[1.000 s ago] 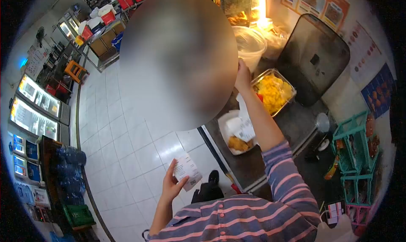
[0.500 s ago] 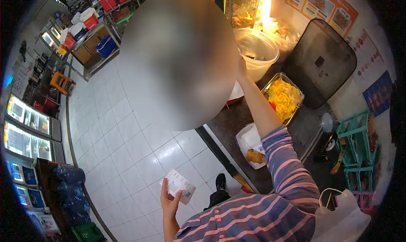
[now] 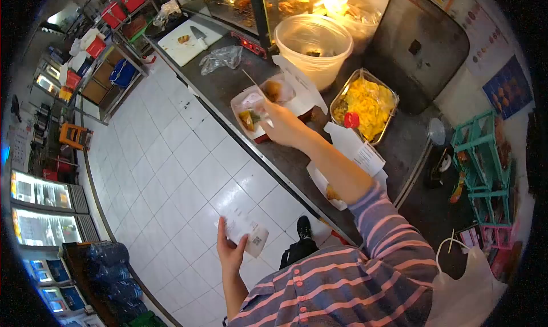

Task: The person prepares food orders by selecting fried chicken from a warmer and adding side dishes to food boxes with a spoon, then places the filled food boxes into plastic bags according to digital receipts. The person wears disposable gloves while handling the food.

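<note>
My left hand holds a printed paper slip between thumb and fingers, above the tiled floor. My right hand reaches over the counter to an open food box with pieces of food in it. Its fingers are closed on something thin that I cannot make out. Behind the box stands a clear plastic tub. Right of my hand is a metal tray of yellow food with a red cap on it. A second open box lies partly under my right forearm.
A white cutting board with a knife lies at the counter's far end, near a crumpled plastic bag. A dark mesh lid leans at the wall. Green baskets stand at the right, above a white bag.
The blurred round patch over the view is gone, showing the food box and cutting board. My right hand has moved left and down from the tub to the box. My left hand still holds the slip.
</note>
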`<state>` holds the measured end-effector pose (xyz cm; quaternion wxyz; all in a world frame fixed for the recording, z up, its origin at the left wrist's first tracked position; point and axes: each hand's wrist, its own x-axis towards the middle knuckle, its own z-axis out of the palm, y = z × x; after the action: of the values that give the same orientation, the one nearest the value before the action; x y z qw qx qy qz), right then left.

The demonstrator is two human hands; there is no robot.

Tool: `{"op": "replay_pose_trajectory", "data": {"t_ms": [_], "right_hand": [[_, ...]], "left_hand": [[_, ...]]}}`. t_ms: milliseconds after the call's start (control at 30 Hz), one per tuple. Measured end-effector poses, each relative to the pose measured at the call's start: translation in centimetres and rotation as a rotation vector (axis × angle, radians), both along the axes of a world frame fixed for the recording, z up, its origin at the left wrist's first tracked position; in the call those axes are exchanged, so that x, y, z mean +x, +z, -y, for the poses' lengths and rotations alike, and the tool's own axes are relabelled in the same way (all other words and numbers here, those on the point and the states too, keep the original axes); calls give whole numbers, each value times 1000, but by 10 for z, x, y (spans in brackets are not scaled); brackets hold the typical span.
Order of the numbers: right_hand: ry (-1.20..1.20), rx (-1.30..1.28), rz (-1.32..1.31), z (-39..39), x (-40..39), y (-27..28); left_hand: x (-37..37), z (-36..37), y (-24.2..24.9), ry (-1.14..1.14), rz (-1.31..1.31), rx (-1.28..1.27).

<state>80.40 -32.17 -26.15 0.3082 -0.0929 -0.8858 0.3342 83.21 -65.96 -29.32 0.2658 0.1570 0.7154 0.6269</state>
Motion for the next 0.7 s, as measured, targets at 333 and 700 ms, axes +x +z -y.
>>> {"op": "replay_pose_trajectory", "data": {"t_ms": [333, 700], "right_hand": [[-201, -710, 264, 40, 305, 25], [-911, -921, 21, 146, 449, 19]], "left_hand": [[-156, -254, 60, -709, -526, 28], [-168, -411, 31, -1064, -69, 5]]}}
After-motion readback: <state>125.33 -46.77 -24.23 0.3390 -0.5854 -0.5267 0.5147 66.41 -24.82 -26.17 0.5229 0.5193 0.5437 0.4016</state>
